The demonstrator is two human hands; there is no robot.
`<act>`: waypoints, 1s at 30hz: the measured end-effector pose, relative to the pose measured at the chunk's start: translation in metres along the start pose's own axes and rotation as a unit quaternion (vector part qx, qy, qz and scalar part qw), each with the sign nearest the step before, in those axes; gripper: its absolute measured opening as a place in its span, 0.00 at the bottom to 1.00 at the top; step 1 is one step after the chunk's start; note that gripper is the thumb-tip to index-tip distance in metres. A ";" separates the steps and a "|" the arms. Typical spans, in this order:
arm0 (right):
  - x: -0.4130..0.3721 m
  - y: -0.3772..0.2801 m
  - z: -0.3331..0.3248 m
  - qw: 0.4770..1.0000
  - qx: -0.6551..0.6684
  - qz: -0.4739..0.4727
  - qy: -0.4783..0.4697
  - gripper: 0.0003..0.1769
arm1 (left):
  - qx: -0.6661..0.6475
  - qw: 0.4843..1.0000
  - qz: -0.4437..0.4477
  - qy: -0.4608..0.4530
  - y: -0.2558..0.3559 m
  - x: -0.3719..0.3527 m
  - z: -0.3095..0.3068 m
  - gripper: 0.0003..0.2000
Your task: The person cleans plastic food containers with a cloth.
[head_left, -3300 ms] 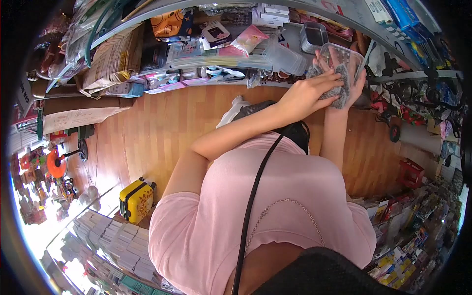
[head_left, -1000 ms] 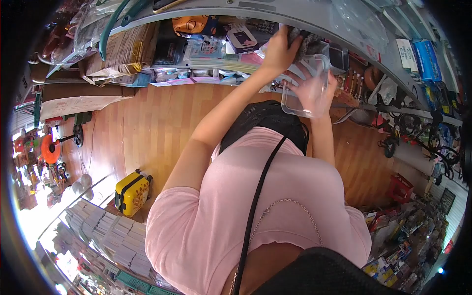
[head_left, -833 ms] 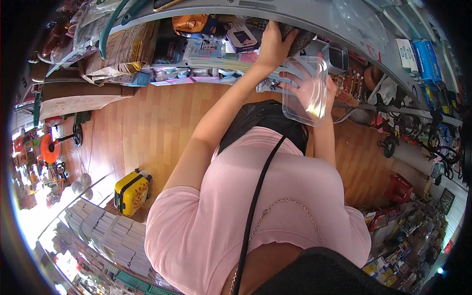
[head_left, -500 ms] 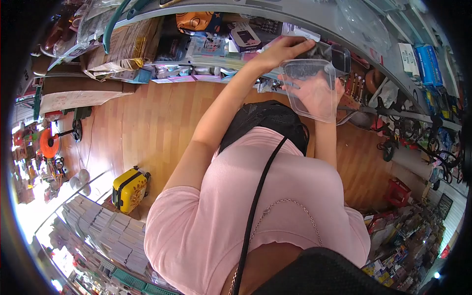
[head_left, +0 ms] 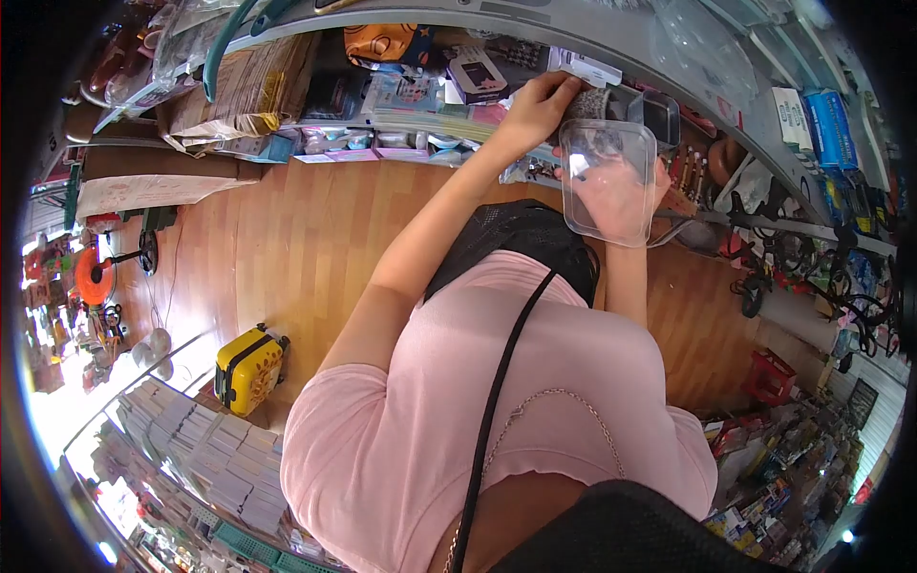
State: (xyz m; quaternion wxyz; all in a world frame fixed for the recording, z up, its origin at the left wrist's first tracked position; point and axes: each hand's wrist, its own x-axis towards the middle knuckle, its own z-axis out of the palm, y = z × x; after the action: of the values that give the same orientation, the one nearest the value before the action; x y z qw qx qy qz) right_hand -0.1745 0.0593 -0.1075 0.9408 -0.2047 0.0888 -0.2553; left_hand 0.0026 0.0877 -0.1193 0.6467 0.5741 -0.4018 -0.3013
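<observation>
My right hand [head_left: 613,198] shows through a clear plastic lid [head_left: 611,232] with rounded corners; its fingers curl at the lid's edges and grip it. Just beyond the lid is a clear plastic box [head_left: 659,116] with an open top. A dark grey, speckled bundle [head_left: 594,108] lies beside the box, close to the shelf. My left hand [head_left: 537,113] reaches to the bundle from the left, with thumb and fingers drawn together at its edge. The undersides of those fingers are hidden.
Ahead is a shelf with a purple-and-white box [head_left: 478,76], an orange pouch [head_left: 387,44] and stacked cardboard [head_left: 244,91]. A grey metal shelf edge [head_left: 535,17] runs above them. Black straps [head_left: 841,277] hang at right. A yellow suitcase [head_left: 250,369] stands on the wooden floor [head_left: 315,229].
My left hand has shifted slightly left, and more of the grey bundle shows. The clear lid has turned more upright in view, with my right hand still behind it.
</observation>
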 end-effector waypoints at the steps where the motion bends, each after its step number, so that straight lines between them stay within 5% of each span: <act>1: 0.000 -0.001 0.000 1.000 0.001 0.000 0.000 0.42 | 0.024 0.999 0.007 0.022 -0.002 -0.001 -0.002 0.16; 4: -0.003 -0.007 -0.008 0.996 -0.084 -0.029 -0.027 0.41 | 0.056 0.997 -0.036 0.028 -0.003 -0.004 -0.008 0.16; 5: -0.005 -0.006 -0.016 0.946 -0.317 -0.065 0.020 0.40 | -0.017 0.999 -0.048 0.009 -0.002 -0.008 -0.008 0.18; 6: -0.005 -0.005 -0.020 0.839 -0.531 -0.097 0.066 0.40 | -0.089 0.994 -0.060 -0.009 0.000 -0.014 -0.008 0.20; 7: -0.005 -0.006 -0.015 0.840 -0.530 -0.096 0.066 0.40 | -0.088 0.994 -0.061 -0.008 0.009 -0.020 -0.006 0.20; 9: -0.003 -0.005 -0.002 0.988 -0.150 -0.030 0.034 0.40 | -0.137 0.976 -0.170 -0.019 0.026 -0.028 -0.001 0.27; 12: -0.005 0.002 0.002 0.999 -0.027 0.000 0.037 0.44 | -0.059 0.970 -0.204 -0.115 0.028 -0.025 -0.008 0.33; 14: -0.005 0.004 0.003 0.997 -0.067 0.014 0.028 0.44 | -0.060 0.985 -0.143 -0.077 0.033 -0.031 -0.005 0.33; 17: -0.005 0.006 0.004 0.993 -0.100 -0.005 0.065 0.42 | -0.029 0.965 -0.223 -0.135 0.045 -0.031 -0.008 0.32; 19: -0.003 0.006 -0.002 0.985 -0.136 -0.052 0.092 0.38 | 0.020 0.997 -0.052 -0.060 0.031 -0.030 0.000 0.30; 22: 0.006 0.007 0.004 0.965 -0.153 -0.111 0.182 0.36 | -0.082 0.995 -0.050 0.022 0.030 -0.038 0.014 0.30; 24: 0.014 0.015 -0.005 0.963 -0.181 -0.145 0.136 0.32 | -0.082 0.994 -0.061 -0.029 0.019 -0.042 0.019 0.36; 26: 0.025 0.032 -0.001 0.838 -0.386 -0.282 0.263 0.31 | -0.124 0.987 -0.008 -0.101 0.018 -0.052 0.037 0.43; 28: 0.030 0.033 0.004 0.820 -0.436 -0.281 0.244 0.30 | -0.053 0.993 0.013 -0.104 0.021 -0.054 0.041 0.47; 30: 0.030 0.035 0.011 0.836 -0.430 -0.244 0.237 0.29 | -0.161 0.985 -0.050 -0.049 0.022 -0.053 0.043 0.42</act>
State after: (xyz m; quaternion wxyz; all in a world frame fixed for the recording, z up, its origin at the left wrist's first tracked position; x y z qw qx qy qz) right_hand -0.1299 0.0750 -0.1146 0.6155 -0.5371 0.3571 -0.4530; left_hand -0.0627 0.1148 -0.1062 0.6941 0.4666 -0.3504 -0.4215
